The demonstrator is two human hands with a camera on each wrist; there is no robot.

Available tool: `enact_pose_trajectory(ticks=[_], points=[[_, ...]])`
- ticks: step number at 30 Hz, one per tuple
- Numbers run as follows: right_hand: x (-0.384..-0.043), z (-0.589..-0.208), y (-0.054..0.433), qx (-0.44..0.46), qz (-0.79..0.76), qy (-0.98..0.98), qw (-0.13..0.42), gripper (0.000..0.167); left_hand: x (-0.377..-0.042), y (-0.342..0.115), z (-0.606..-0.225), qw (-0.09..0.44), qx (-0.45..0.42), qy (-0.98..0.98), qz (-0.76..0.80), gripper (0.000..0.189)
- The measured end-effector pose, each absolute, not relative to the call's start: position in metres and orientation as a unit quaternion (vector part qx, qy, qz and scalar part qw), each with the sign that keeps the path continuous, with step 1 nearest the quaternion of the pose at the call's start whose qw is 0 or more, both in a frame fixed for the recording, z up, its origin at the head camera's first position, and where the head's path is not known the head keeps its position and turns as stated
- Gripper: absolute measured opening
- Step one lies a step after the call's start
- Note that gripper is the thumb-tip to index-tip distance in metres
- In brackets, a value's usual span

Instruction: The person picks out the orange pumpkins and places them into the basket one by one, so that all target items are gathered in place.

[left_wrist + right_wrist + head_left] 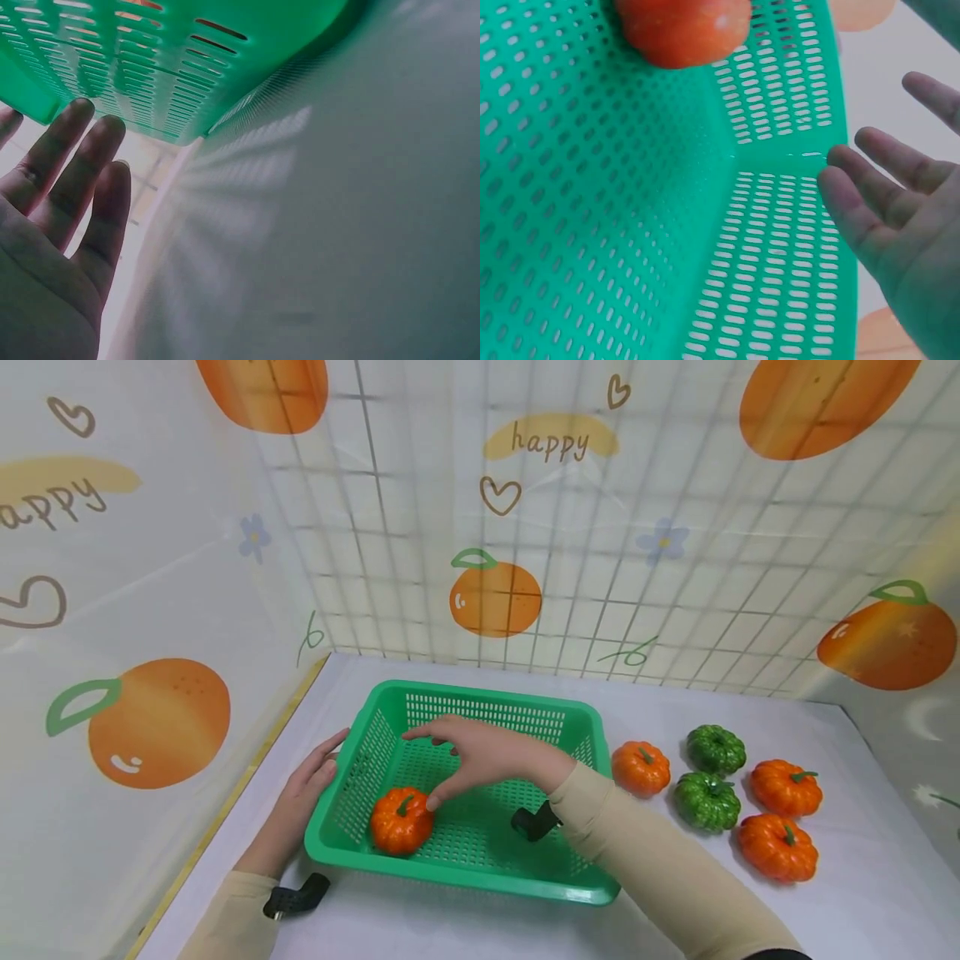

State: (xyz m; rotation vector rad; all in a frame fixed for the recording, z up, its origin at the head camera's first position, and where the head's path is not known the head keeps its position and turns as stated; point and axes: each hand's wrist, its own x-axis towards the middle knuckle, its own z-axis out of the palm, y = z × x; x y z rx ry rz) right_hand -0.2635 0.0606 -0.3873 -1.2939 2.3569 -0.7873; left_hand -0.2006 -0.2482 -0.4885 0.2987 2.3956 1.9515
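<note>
Left hand (303,797) straight-fingered beside basket (465,876); right hand (483,753) wide above, which I'd raise thumb-first (sparing the near-left pumpkin (397,831)).

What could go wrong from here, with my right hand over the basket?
Pulling back, your right sleeve might catch the basket on its right rim and drag it.

The left hand is open at the basket's left side, not gripping, so it may not stop a slide.

Any shift right could nudge the nearest outside pumpkin, which sits close by.
</note>
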Motion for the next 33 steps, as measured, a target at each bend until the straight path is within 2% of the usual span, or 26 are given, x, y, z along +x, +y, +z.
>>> enact_pose_trajectory(ticks=[10, 21, 26, 33], points=[[-0.258, -0.37, 0.098, -0.406, -0.371, 0.824, 0.133, 0.093, -0.203, -0.249, -0.489, 0.019, 0.089, 0.778, 0.622, 0.046], [-0.24, -0.35, 0.147, -0.343, -0.432, 0.828, 0.099, 0.089, -0.203, -0.247, -0.487, 0.013, 0.093, 0.779, 0.62, 0.047], [-0.228, -0.347, 0.18, -0.294, -0.446, 0.84, 0.095, 0.088, -0.201, -0.247, -0.487, 0.01, 0.088, 0.781, 0.618, 0.046], [-0.206, -0.349, 0.236, -0.258, -0.422, 0.868, 0.043, 0.087, -0.2, -0.246, -0.486, 0.014, 0.09, 0.775, 0.625, 0.046]])
